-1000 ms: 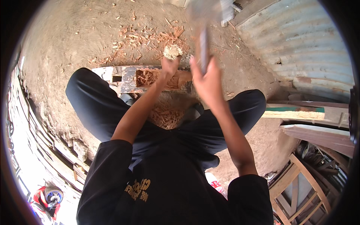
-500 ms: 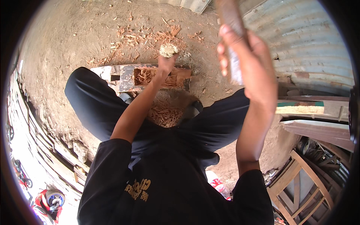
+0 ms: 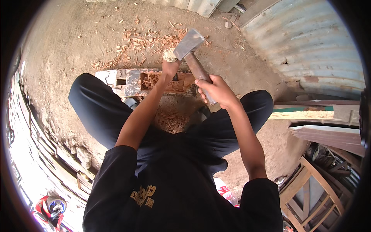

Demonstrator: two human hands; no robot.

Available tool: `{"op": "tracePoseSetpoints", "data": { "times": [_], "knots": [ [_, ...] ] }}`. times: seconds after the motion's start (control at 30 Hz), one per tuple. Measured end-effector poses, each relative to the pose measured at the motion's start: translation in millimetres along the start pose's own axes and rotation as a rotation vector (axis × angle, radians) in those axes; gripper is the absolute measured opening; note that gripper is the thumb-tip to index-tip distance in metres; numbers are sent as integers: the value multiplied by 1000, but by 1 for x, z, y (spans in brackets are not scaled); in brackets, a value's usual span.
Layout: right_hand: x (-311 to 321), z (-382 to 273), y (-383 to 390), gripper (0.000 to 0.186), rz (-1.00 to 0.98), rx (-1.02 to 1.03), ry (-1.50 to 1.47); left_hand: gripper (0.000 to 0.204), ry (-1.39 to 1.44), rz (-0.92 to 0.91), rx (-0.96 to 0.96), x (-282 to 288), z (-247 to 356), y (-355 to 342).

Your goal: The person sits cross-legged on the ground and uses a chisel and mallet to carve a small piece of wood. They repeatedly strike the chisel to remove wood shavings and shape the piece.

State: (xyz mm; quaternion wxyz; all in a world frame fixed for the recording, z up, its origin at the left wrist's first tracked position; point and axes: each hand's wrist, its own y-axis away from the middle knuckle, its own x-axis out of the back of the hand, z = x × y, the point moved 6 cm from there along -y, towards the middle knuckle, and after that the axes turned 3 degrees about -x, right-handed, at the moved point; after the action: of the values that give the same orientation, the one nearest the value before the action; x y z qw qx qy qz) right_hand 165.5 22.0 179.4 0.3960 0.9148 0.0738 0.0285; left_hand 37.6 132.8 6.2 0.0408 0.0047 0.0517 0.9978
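My left hand is closed around an upright chisel, whose pale, frayed wooden top sticks out above the fist. Below it lies a wooden beam with worn dark paint and a long cut recess full of wood chips. The chisel's tip is hard to make out in the recess. My right hand grips a hatchet by its brown wooden handle. The hatchet's grey metal head is right beside the chisel's top; whether they touch I cannot tell.
Reddish wood chips litter the dirt floor beyond the beam, and more lie between my feet. Corrugated metal sheeting stands at the right. Boards and a wooden frame are stacked at the lower right.
The hatchet has swung down and left from high on the right to the chisel's top. My left hand holds the chisel in nearly the same place.
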Motion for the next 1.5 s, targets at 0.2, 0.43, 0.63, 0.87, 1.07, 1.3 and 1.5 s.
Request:
{"op": "tracePoseSetpoints", "data": {
  "times": [0.2, 0.43, 0.63, 0.87, 1.07, 1.3, 1.5],
  "knots": [
    [22, 49, -10, 19, 118, -77, -447, 16, 206, 145, 304, 17, 3, -5],
    [42, 115, -30, 15, 184, -247, -639, 27, -10, 181, 352, 38, 16, -18],
    [35, 105, -36, 18, 133, -204, -578, 25, 40, 195, 182, 25, -4, -9],
    [31, 107, -40, 20, 122, -218, -567, 19, 48, 165, 290, 31, -7, -6],
    [23, 101, -33, 20, 147, -219, -548, 24, 77, 200, 113, 32, 5, -4],
    [24, 92, -32, 20, 136, -173, -482, 22, 24, 164, 83, 28, 11, 0],
    [23, 74, -24, 20, 176, -121, -402, 30, 32, 122, 77, 21, 22, 2]
  ]
}}
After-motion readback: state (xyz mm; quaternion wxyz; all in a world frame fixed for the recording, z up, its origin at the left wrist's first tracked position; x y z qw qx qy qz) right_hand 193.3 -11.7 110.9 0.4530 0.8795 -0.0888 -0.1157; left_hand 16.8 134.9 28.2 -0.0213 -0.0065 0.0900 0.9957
